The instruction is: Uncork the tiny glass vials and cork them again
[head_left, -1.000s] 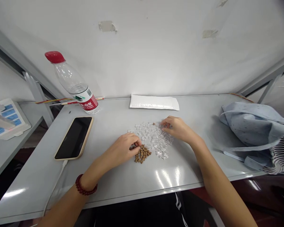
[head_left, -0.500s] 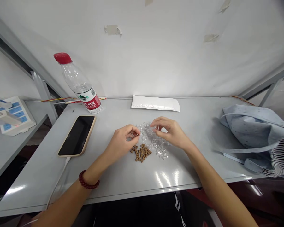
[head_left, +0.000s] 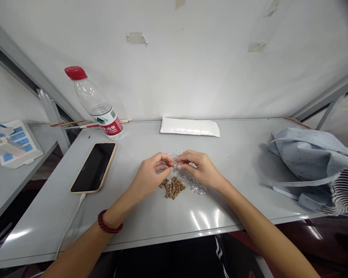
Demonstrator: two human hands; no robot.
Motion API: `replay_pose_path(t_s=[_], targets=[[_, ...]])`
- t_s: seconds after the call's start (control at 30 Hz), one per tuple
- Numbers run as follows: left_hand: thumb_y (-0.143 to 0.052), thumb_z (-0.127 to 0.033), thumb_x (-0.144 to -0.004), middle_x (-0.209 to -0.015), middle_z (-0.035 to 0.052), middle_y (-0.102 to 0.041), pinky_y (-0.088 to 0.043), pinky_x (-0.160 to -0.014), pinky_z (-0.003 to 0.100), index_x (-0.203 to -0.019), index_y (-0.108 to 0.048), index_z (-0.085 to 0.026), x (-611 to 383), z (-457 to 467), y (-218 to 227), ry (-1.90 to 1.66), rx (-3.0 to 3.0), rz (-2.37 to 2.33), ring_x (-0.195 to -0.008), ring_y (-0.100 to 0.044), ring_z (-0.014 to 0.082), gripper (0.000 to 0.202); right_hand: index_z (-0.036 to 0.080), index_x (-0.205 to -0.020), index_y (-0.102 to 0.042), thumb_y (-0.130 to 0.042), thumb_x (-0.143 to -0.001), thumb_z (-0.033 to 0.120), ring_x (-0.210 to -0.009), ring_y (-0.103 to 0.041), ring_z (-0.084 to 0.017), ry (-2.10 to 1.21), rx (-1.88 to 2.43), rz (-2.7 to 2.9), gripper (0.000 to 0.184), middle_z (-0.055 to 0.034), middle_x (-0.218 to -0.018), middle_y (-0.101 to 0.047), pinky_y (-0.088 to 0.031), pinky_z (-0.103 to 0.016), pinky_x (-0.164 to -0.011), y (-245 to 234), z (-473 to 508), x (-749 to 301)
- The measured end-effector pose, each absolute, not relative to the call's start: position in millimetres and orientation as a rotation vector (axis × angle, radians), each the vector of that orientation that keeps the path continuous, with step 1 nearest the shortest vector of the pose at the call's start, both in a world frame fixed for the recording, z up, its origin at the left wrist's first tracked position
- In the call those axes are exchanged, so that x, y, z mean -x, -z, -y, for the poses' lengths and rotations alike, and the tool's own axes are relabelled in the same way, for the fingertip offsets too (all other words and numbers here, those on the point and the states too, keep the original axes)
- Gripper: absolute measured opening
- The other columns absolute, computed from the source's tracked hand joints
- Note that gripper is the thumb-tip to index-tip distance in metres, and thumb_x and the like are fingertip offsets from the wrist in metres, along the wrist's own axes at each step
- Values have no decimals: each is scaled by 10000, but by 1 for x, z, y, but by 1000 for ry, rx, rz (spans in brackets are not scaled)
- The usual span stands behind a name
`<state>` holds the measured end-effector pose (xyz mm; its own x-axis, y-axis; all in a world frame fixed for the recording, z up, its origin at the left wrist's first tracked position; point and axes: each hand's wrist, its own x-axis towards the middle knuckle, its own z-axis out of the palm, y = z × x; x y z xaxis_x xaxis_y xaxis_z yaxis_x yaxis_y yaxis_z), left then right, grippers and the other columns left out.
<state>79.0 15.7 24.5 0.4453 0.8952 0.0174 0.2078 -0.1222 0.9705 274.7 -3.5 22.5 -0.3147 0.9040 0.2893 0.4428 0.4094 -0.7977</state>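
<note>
Over the middle of the grey table, my left hand [head_left: 153, 172] is closed in a pinch on a small brown cork-like piece, mostly covered by the fingertips. My right hand [head_left: 198, 166] faces it, thumb and forefinger pinched around what looks like a small clear piece. The two sets of fingertips are almost touching. Below them lies a loose pile of small brown cork-like pieces [head_left: 174, 188]. A heap of small clear round pieces [head_left: 197, 188] spreads under and behind my right hand, which hides part of it.
A phone [head_left: 94, 168] on a white charging cable [head_left: 71, 222] lies left, with a red-capped water bottle [head_left: 100, 106] behind it. A white padded envelope [head_left: 190, 126] rests near the wall. On the right is a light blue fabric bag [head_left: 310, 154]; a power strip [head_left: 20, 143] sits far left.
My right hand has moved left and slightly down from the clear heap, its fingers closing, to meet my left hand. The left hand has barely moved.
</note>
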Motion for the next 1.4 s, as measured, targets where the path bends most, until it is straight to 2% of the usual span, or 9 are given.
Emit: replay_pose_path(t_s=[0.27, 0.43, 0.57, 0.73, 0.83, 1.0, 1.17, 1.4], targets=[[-662, -244, -758, -840, 18, -639, -543, -752, 301, -855, -591, -162, -80, -16, -28, -743, -1563, -1005, -773, -645, 151, 145, 163, -885, -688, -601, -846, 146, -640, -592, -106, -915, 1188, 1843, 97, -28, -842, -634, -482, -275, -640, -20, 3, -272], [-686, -235, -754, -788, 0, -644, -532, -755, 271, -809, -605, -158, -80, -16, -27, -717, -1547, -998, -791, -655, 149, 124, 173, -878, -695, -610, -837, 164, -661, -588, -110, -988, 1168, 1814, 95, -19, -823, -613, -486, -280, -651, -19, 3, -274], [-707, -234, -756, -789, -4, -662, -517, -744, 243, -796, -622, -162, -78, -15, -27, -686, -1485, -934, -799, -661, 141, 118, 178, -866, -711, -640, -805, 176, -628, -582, -100, -1262, 1099, 1610, 93, -11, -799, -617, -488, -277, -627, -19, 4, -276], [-747, -217, -723, -715, -20, -644, -489, -652, 211, -714, -638, -164, -78, -14, -31, -737, -1466, -819, -685, -615, 103, 122, 182, -833, -730, -718, -754, 207, -544, -578, -96, -1592, 935, 1332, 84, 17, -595, -630, -491, -265, -583, -20, 6, -277], [-736, -193, -728, -703, -14, -631, -455, -594, 198, -663, -654, -160, -78, -14, -34, -798, -1522, -738, -647, -579, 93, 110, 185, -831, -732, -727, -755, 225, -514, -586, -97, -1678, 844, 1240, 86, 20, -549, -637, -491, -255, -557, -20, 8, -275], [-686, -187, -774, -690, 4, -640, -410, -544, 202, -693, -697, -158, -74, -14, -36, -840, -1647, -676, -613, -540, 93, 87, 186, -804, -735, -756, -726, 258, -482, -579, -94, -1706, 809, 1156, 108, 19, -535, -646, -485, -247, -532, -20, 8, -269], [-677, -253, -775, -680, 14, -632, -383, -520, 219, -698, -690, -152, -73, -16, -29, -737, -1607, -754, -596, -519, 107, 128, 169, -801, -735, -756, -723, 254, -498, -581, -98, -1642, 857, 1244, 118, 10, -546, -648, -486, -256, -552, -19, 8, -269], [-638, -268, -763, -659, 13, -639, -403, -604, 237, -667, -689, -150, -78, -19, -24, -666, -1819, -838, -633, -530, 129, 160, 153, -792, -714, -753, -712, 313, -523, -610, -126, -1600, 946, 1339, 183, -4, -556, -659, -508, -286, -579, -18, 7, -271]])
